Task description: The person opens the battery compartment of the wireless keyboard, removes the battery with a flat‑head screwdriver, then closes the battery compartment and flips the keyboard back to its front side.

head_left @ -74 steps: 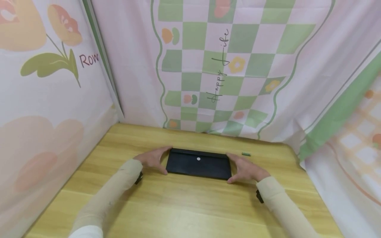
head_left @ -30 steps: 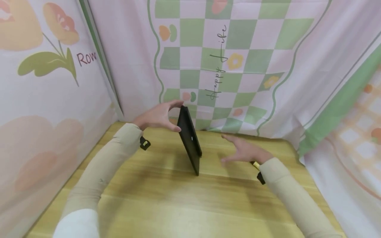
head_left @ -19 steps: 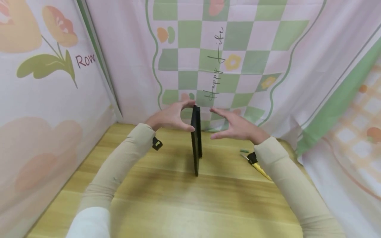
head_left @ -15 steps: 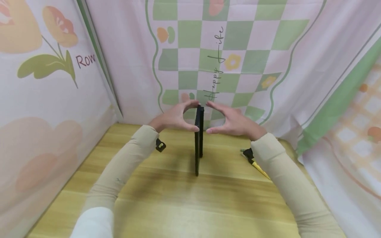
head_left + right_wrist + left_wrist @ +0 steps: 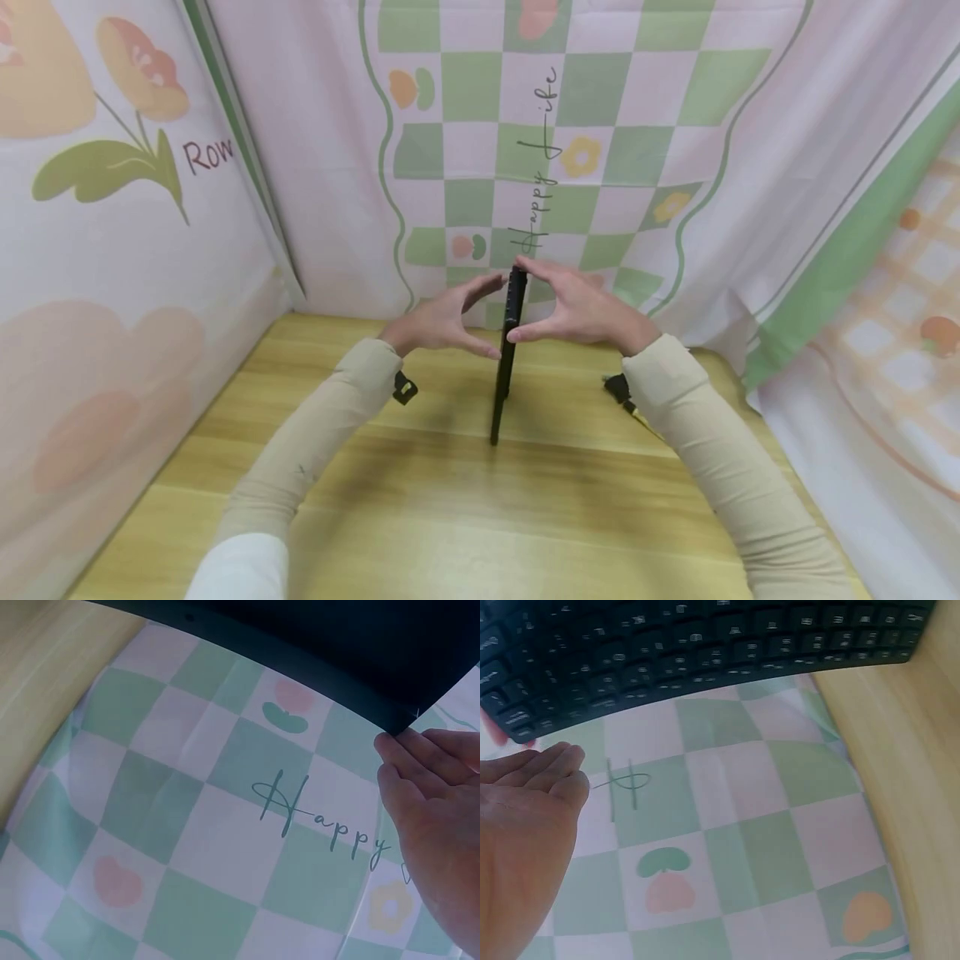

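Note:
A black keyboard (image 5: 503,383) stands on one short end on the table, its upper end leaning slightly right. My right hand (image 5: 588,308) grips the raised end, thumb on the near edge and fingers on the far edge. In the right wrist view its fingertips meet a corner of the keyboard's plain underside (image 5: 300,656). To the left, my left hand (image 5: 442,321) has thumb and fingers spread, just beside the upper part. The left wrist view has the rows of keys (image 5: 705,652) above that hand's fingers, a narrow gap between them.
Right of the keyboard, a thin yellow-handled tool (image 5: 647,422) lies on the wooden table (image 5: 465,517), partly covered by the right wrist's black camera (image 5: 618,387). Printed curtains (image 5: 480,150) hang behind and at both sides.
The keyboard lay flat between both hands; the left hand raised it onto its right end. The right hand came up and took the raised end, and the left hand let go.

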Tool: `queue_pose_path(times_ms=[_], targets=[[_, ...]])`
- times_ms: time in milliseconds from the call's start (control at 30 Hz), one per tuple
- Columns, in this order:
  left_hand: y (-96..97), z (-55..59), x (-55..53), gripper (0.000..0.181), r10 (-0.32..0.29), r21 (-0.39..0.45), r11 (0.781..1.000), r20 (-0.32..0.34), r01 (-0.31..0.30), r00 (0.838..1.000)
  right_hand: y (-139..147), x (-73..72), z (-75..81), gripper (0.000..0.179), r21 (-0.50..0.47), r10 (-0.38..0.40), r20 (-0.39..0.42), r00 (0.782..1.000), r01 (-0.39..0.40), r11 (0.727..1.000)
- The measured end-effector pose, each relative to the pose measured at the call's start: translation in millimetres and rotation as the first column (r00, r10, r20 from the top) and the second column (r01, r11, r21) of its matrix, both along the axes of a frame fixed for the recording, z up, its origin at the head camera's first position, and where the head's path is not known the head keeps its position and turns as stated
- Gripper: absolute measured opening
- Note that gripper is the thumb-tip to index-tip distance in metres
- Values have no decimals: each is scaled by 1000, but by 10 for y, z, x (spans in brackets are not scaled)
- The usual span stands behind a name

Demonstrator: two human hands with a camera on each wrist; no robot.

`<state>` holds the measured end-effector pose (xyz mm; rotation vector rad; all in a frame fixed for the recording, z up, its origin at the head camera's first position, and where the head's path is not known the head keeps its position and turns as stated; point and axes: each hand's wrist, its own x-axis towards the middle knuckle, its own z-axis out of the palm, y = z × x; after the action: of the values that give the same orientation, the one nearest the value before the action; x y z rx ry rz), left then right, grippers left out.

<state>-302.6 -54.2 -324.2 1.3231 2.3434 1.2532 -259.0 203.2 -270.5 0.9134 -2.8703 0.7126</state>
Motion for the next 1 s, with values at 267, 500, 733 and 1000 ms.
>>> queue_pose_path(times_ms=[267, 500, 733, 1000], targets=[[-5, -237, -29, 124, 9, -36, 999, 53, -7, 999, 37, 50, 77, 124, 68, -50, -56, 997, 54, 996], [-75, -551, -58, 129, 37, -76, 997, 82, -30, 996, 106, 75, 54, 123, 56, -48, -53, 997, 51, 997], [-111, -892, -45, 131, 83, -170, 983, 80, -68, 993, 291, 111, 14, 123, 33, -54, -13, 998, 55, 998], [7, -1271, 73, 135, 73, -263, 964, 176, -24, 982, 625, 236, 5, 121, 45, -100, 2, 995, 100, 994]])
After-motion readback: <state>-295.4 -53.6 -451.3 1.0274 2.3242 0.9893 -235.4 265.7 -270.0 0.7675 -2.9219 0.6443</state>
